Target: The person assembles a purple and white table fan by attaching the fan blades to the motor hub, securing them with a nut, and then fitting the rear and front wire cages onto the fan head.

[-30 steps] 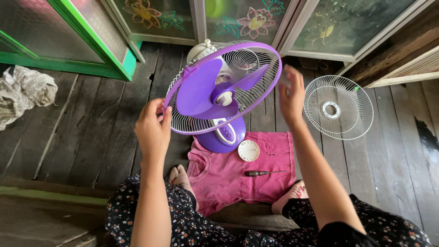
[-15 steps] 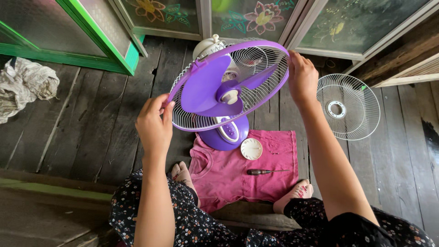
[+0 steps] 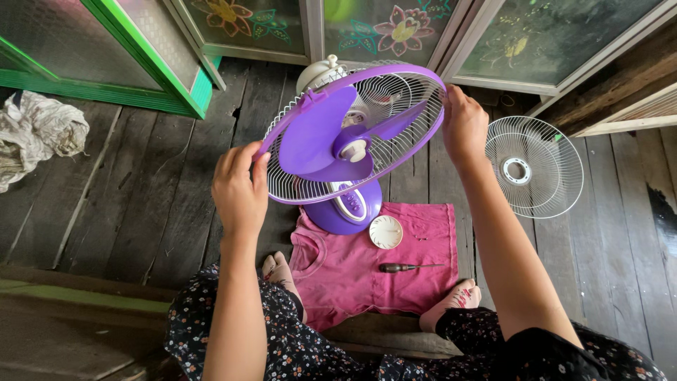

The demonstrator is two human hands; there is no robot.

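A purple table fan [image 3: 352,141] stands on the wooden floor in front of me, its head tilted up toward the camera. Purple blades [image 3: 317,137] show inside a white wire guard with a purple rim. My left hand [image 3: 240,187] grips the rim at its lower left. My right hand [image 3: 462,123] grips the rim at its right side. The fan's round purple base [image 3: 349,212] rests on the top edge of a pink shirt [image 3: 381,268] spread on the floor.
A loose white wire fan guard [image 3: 534,166] lies on the floor to the right. A white round cap [image 3: 386,231] and a screwdriver [image 3: 409,267] lie on the shirt. A crumpled white cloth [image 3: 35,134] sits far left. Green-framed glass doors [image 3: 106,49] stand behind.
The view has shifted closer. My right hand moved from open air beside the fan onto the rim's right side; my left hand stays on the rim.
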